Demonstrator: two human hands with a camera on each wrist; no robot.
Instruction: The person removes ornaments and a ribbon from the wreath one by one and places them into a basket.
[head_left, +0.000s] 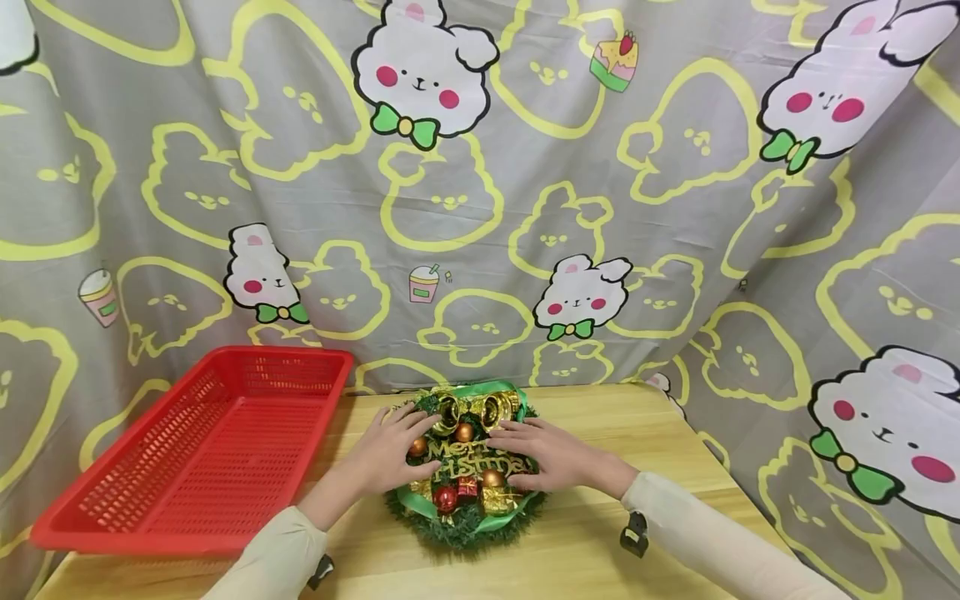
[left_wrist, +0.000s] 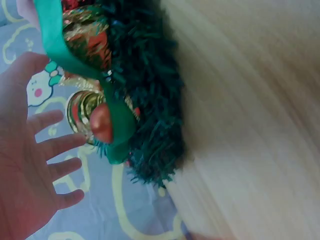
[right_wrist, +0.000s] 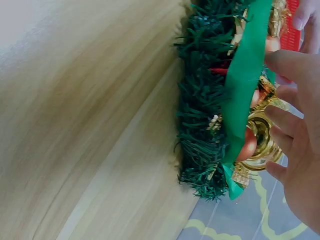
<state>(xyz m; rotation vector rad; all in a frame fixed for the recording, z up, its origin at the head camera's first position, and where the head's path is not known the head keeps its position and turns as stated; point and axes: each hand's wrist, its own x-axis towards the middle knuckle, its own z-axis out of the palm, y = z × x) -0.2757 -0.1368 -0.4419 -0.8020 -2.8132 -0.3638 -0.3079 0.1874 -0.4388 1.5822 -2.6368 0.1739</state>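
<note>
A Christmas wreath (head_left: 457, 535) of dark green tinsel lies flat on the table, wrapped with green ribbon (right_wrist: 245, 75). Gold "Merry Christmas" lettering (head_left: 457, 468) crosses its middle, with gold bells (head_left: 495, 411) at the far side and a red ball (head_left: 446, 499) nearer. Over the wreath's left side my left hand (head_left: 382, 454) spreads its fingers, palm down. My right hand (head_left: 558, 457) mirrors it on the right side, fingers extended. In the wrist views, both the left hand (left_wrist: 25, 155) and the right hand (right_wrist: 302, 140) look unclenched, beside the ornaments; whether fingertips touch them I cannot tell.
To the left stands a red plastic basket (head_left: 56, 533) with slotted walls, partly past the table's left edge. The wooden table (head_left: 622, 550) extends around the wreath. A grey curtain (head_left: 465, 175) printed with white rabbits and yellow outlines hangs behind and at the right.
</note>
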